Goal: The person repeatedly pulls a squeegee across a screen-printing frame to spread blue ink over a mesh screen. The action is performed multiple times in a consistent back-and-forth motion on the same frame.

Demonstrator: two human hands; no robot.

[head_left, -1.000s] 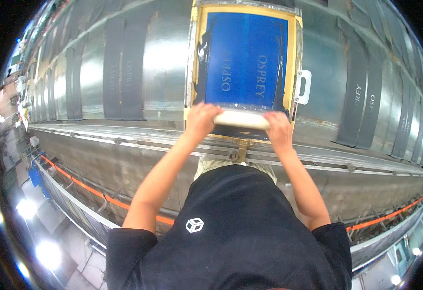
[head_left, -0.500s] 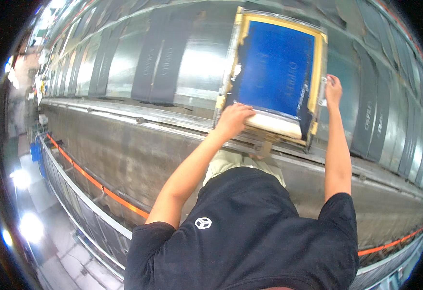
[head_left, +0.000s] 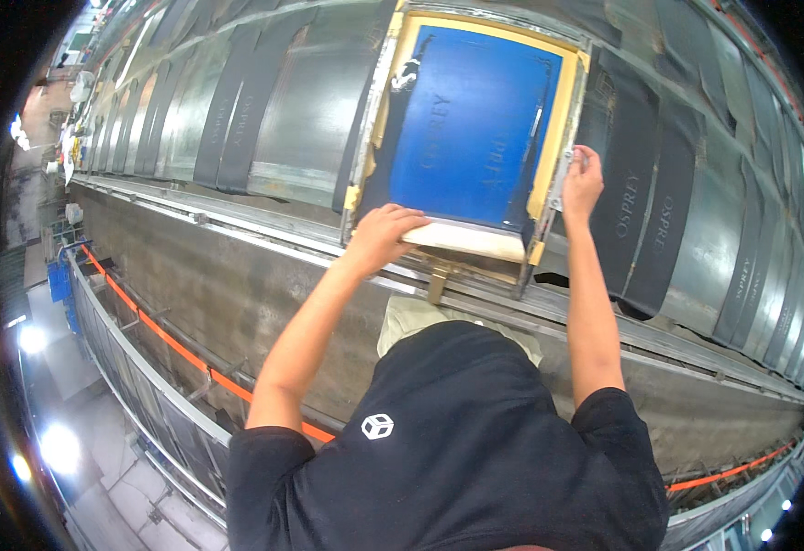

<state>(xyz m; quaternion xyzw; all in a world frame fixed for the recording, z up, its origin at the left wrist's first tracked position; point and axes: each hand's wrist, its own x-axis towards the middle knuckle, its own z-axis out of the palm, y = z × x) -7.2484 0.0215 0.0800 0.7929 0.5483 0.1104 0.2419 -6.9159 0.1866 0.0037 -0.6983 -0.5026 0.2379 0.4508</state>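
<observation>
A screen-printing frame [head_left: 541, 201] with yellow tape borders and a blue mesh [head_left: 457, 119] sits at the upper middle, slightly angled. Along its near end lies a long cream squeegee [head_left: 468, 241]. My left hand [head_left: 385, 231] is closed over that squeegee's left end, at the frame's near left corner. Out at the frame's right side, my right hand [head_left: 583, 181] has its fingers curled on the pale side handle, which they mostly hide. A brass-coloured bracket [head_left: 439, 283] shows below the frame.
A long metal table [head_left: 296, 138] carries dark fabric strips [head_left: 673, 202] in rows on both sides. A steel rail [head_left: 200, 219] runs along its near edge. Lower left are an orange pipe [head_left: 159, 327], a railing [head_left: 159, 386], blue plastic objects [head_left: 58, 280] and tiled floor [head_left: 99, 496].
My right hand has left the squeegee and gone right and up to the frame's handle. My left hand stayed on the squeegee. The frame now appears angled, nearer the right-hand strips.
</observation>
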